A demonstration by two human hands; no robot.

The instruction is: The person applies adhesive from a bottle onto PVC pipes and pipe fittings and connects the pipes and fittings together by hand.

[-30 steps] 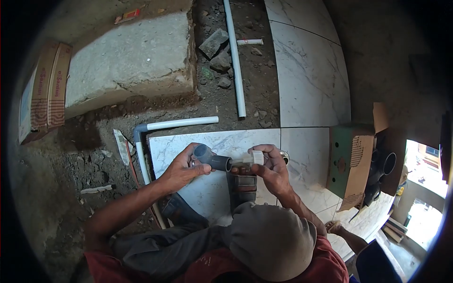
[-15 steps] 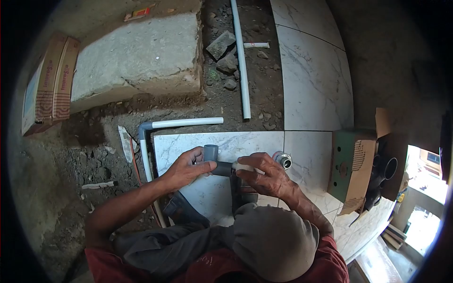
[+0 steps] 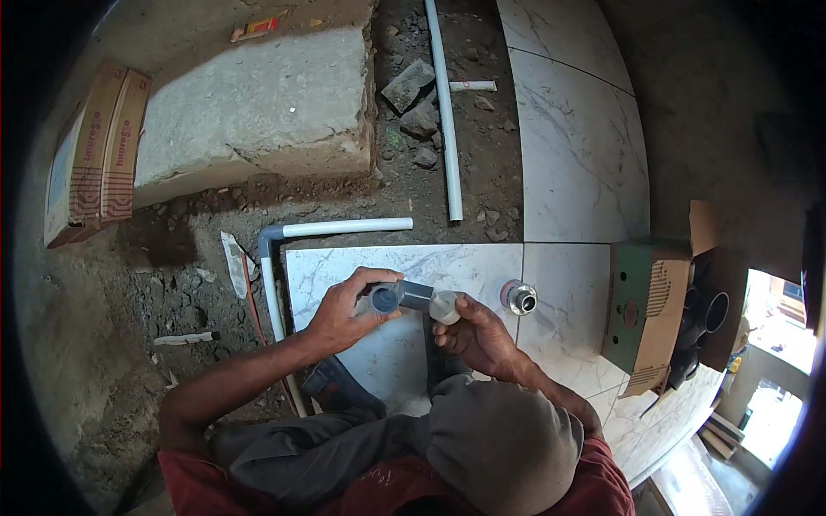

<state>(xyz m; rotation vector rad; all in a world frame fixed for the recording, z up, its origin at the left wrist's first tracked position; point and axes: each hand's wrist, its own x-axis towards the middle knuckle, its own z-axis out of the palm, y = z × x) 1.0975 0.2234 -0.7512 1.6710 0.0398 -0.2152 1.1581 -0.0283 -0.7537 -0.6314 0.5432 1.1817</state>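
My left hand [image 3: 342,311] is closed around a grey PVC elbow [image 3: 416,296], with one round opening facing up toward me. The elbow's other arm points right, toward my right hand [image 3: 483,337]. Between the thumb and fingers of that hand is a white round cap [image 3: 445,306], right at the elbow's end. Whether anything extends from the cap into the elbow is hidden. To the right of the cap stands a small can [image 3: 520,297] with a metal neck and a dark open mouth, on the marble-look tile [image 3: 564,284].
A white pipe [image 3: 348,226] joined to a grey elbow runs along the tile edge. Another long pipe [image 3: 445,129] lies on the dirt beside broken stones [image 3: 420,119]. A concrete slab [image 3: 258,103] is at upper left. An open carton [image 3: 641,314] of dark fittings stands at right.
My left hand has turned the elbow so its opening faces me more. My right hand has moved slightly down and right, and the white cap shows more fully.
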